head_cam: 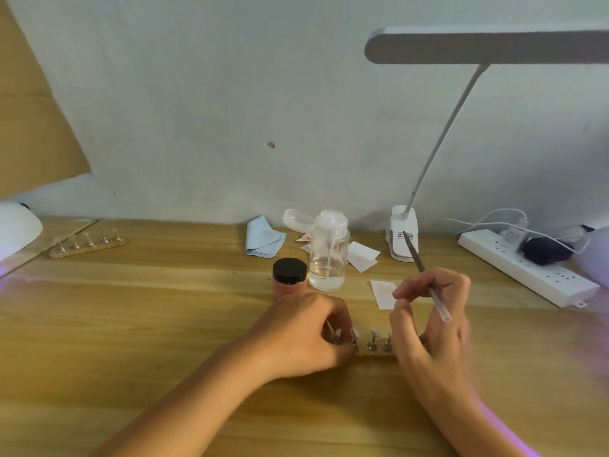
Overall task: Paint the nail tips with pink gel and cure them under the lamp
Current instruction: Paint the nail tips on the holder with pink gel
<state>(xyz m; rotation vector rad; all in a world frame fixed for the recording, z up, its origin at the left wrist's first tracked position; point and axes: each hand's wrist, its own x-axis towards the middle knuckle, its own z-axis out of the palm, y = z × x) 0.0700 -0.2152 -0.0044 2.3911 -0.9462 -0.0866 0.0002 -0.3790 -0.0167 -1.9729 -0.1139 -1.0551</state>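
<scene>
At far left the curing lamp [16,229] glows, well apart. The left hand [306,334] curls round the left end of the stand [379,352], likely steadying the nail tips [374,334]. The pink gel jar [289,278], still capped, stands just behind. The right hand [431,311] pinches the brush [425,275], its dark end tilted up and away.

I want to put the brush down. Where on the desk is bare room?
Bare wood lies between the far nail stand and the pink jar, and left of the left hand. Crowded: around the pump bottle and wipes.
</scene>
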